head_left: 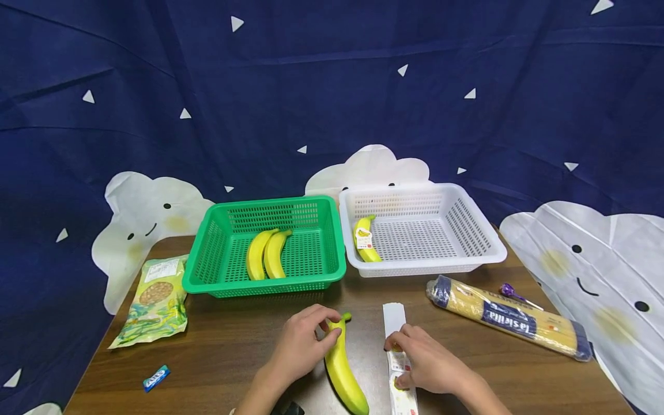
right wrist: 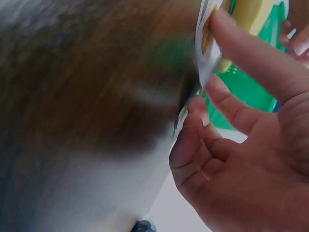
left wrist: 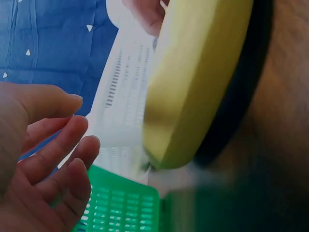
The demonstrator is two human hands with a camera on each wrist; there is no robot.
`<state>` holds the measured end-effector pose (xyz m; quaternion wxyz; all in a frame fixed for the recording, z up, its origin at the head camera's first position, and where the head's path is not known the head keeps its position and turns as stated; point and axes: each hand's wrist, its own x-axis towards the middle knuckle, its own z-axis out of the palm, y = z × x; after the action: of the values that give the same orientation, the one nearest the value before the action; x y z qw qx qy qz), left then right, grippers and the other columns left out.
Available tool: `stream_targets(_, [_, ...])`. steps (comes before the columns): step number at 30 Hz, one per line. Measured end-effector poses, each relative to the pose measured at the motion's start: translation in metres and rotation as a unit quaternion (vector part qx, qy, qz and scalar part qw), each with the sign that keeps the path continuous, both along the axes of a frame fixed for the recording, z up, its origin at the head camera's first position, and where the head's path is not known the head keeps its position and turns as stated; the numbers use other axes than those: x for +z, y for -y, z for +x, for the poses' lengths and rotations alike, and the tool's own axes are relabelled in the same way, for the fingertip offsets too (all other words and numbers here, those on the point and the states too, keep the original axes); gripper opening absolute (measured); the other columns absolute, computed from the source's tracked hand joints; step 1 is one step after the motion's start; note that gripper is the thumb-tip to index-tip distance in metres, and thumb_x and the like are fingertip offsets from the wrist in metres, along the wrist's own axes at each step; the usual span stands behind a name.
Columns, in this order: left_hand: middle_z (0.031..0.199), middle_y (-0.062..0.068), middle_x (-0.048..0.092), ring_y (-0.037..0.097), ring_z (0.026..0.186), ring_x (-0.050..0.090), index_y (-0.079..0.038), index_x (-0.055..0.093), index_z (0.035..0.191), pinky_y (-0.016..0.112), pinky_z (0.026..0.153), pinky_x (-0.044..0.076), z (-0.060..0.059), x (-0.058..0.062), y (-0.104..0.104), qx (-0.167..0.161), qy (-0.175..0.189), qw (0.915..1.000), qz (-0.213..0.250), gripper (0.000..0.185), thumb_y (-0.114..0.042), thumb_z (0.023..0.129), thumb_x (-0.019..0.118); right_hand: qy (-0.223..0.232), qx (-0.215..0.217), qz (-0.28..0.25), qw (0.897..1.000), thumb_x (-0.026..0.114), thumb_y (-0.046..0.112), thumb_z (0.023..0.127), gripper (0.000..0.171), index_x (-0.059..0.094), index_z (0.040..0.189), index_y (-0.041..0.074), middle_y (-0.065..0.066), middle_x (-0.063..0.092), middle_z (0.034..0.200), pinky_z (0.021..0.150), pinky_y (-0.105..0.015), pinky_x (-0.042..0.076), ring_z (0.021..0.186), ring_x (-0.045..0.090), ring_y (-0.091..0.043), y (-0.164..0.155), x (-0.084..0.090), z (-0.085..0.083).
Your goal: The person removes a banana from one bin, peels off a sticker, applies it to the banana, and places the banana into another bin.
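Note:
A yellow banana (head_left: 344,374) lies on the table in front, its green stem pointing away. My left hand (head_left: 306,340) is at its stem end, fingers loosely bent; in the left wrist view a gap shows between these fingers (left wrist: 79,125) and the banana (left wrist: 193,87). To the right lies a white strip of banana stickers (head_left: 395,316). My right hand (head_left: 427,360) holds the strip between thumb and bent fingers, with a printed sticker (head_left: 399,362) between them. In the right wrist view the fingertips are right at the strip's edge.
A green basket (head_left: 264,287) with two bananas and a white basket (head_left: 422,266) with one stickered banana (head_left: 367,253) stand behind. A spaghetti pack (head_left: 508,317) and a purple lollipop (head_left: 508,290) lie right. A green-yellow food bag (head_left: 155,305) and a small blue wrapped candy (head_left: 156,378) lie left.

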<state>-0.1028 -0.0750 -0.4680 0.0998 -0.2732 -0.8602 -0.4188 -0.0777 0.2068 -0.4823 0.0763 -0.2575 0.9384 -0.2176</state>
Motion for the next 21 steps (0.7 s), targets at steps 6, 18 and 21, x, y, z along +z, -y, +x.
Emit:
stream_targets(6, [0.093,-0.009,0.065,0.008,0.077,0.058,-0.020,0.069,0.098,0.019,0.062,0.047,0.004,-0.001,-0.008,-0.014,0.008,0.9998,0.010,0.015,-0.016,0.085,0.074,-0.007,-0.004,-0.007,1.000,0.087,0.023,0.064,0.038,0.062,0.093,0.025,0.014,0.045,0.088,0.071,-0.030,0.040,0.087,0.042,-0.011,-0.001,-0.001,0.000])
stream_targets(18, [0.092,-0.009,0.065,0.006,0.076,0.058,-0.020,0.070,0.097,0.016,0.066,0.046,0.010,-0.004,-0.021,-0.038,0.004,0.9992,0.010,0.010,-0.018,0.087,0.072,-0.085,-0.017,0.002,0.996,0.081,0.023,0.074,0.025,0.065,0.090,0.031,0.021,0.056,0.091,0.069,-0.037,0.048,0.086,0.057,-0.007,-0.001,0.001,-0.002])
stream_targets(21, [0.091,-0.010,0.064,0.005,0.076,0.059,-0.021,0.069,0.098,0.015,0.065,0.046,0.011,-0.005,-0.024,-0.049,0.006,0.9987,0.012,0.011,-0.018,0.087,0.071,-0.104,-0.022,-0.013,0.994,0.082,0.022,0.075,0.026,0.065,0.092,0.031,0.022,0.056,0.091,0.070,-0.035,0.049,0.086,0.057,-0.005,0.001,0.007,-0.004])
